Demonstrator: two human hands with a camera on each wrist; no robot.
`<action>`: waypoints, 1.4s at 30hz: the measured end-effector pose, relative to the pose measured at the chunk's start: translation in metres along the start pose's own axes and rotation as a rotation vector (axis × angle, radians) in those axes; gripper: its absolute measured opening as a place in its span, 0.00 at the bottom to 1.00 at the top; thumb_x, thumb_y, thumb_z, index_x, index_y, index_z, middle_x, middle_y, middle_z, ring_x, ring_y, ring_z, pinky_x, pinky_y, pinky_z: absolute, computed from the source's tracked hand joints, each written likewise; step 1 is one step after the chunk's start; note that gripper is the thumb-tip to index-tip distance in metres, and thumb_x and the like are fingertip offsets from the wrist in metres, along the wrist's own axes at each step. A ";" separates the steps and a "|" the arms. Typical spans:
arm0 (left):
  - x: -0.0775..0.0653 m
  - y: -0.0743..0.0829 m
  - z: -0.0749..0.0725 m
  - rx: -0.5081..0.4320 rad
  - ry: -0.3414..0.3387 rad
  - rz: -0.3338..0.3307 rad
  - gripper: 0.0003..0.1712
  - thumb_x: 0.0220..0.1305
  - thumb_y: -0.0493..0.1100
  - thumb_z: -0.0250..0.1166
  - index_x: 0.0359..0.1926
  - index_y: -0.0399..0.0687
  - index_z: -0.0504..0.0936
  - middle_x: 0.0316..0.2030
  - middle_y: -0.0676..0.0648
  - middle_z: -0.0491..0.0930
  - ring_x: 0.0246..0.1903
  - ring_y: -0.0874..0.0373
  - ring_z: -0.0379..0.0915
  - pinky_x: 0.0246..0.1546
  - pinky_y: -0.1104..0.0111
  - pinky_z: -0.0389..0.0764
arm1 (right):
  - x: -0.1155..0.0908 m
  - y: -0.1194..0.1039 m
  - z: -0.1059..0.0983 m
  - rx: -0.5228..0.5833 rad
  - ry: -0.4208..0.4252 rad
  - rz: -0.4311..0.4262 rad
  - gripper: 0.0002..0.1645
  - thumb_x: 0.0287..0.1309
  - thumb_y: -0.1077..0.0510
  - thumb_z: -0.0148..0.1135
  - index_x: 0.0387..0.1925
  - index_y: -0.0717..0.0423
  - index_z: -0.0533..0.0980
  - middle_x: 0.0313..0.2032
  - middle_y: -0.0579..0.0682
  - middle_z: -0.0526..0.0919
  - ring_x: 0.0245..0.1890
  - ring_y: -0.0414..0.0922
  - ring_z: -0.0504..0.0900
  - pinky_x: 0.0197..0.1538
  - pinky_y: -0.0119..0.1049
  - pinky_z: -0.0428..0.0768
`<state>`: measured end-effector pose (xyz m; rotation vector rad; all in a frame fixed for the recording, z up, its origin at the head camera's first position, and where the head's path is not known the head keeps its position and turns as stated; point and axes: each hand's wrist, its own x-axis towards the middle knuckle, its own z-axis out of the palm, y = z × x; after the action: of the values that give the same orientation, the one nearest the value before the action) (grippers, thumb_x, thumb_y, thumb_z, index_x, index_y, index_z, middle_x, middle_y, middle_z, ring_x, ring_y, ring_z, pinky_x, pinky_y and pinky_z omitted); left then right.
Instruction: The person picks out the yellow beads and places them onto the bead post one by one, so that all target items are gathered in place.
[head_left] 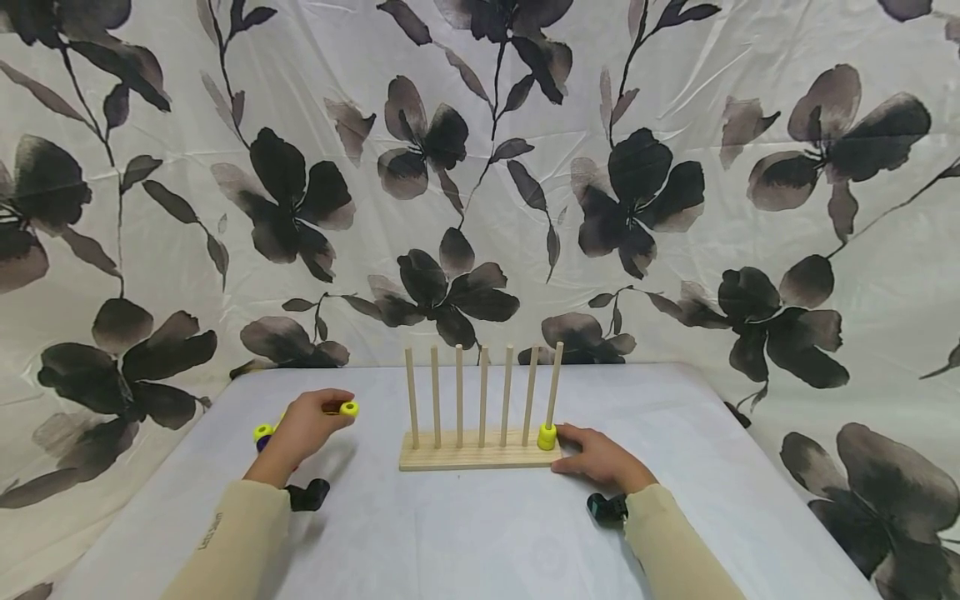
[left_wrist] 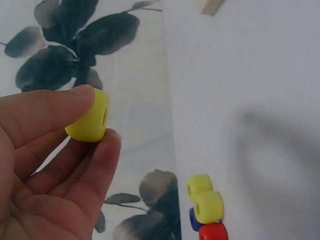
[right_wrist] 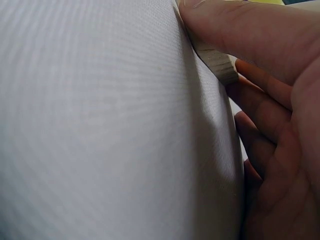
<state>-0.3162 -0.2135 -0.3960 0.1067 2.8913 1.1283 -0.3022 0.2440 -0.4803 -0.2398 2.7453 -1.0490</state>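
My left hand [head_left: 311, 429] pinches a yellow bead [left_wrist: 90, 117] between thumb and fingertips, held up over the table's left side; the bead's hole shows in the left wrist view. A wooden peg stand [head_left: 476, 458] with several upright pegs is at the middle of the table. Its rightmost peg carries yellow beads [head_left: 547, 439], stacked at the bottom. At that same end my right hand [head_left: 603, 458] grips the base. The right wrist view has the thumb on one side of the wooden end [right_wrist: 220, 65] and fingers on the other.
Below the left hand lies a small group of loose beads: yellow ones [left_wrist: 209, 207], a red one [left_wrist: 213, 232] and a dark blue one [left_wrist: 195, 220]. A white cloth covers the table [head_left: 465, 533]. Behind it hangs a floral curtain [head_left: 525, 217].
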 end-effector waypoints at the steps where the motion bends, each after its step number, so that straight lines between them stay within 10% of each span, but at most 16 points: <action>1: 0.000 0.002 0.000 0.002 0.001 -0.001 0.28 0.65 0.42 0.64 0.64 0.42 0.71 0.57 0.37 0.76 0.56 0.43 0.73 0.56 0.50 0.78 | 0.000 0.000 0.000 -0.001 0.001 -0.003 0.45 0.49 0.43 0.72 0.68 0.44 0.67 0.71 0.53 0.65 0.73 0.57 0.58 0.72 0.59 0.58; 42: -0.015 0.080 -0.023 -0.100 0.042 0.205 0.27 0.64 0.43 0.65 0.63 0.44 0.74 0.57 0.40 0.77 0.57 0.44 0.75 0.56 0.51 0.78 | -0.003 0.000 -0.001 -0.026 0.006 -0.008 0.46 0.49 0.42 0.72 0.69 0.46 0.66 0.71 0.54 0.64 0.73 0.57 0.58 0.72 0.59 0.59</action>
<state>-0.2987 -0.1710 -0.3246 0.3883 2.9074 1.3182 -0.3000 0.2451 -0.4788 -0.2521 2.7672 -1.0180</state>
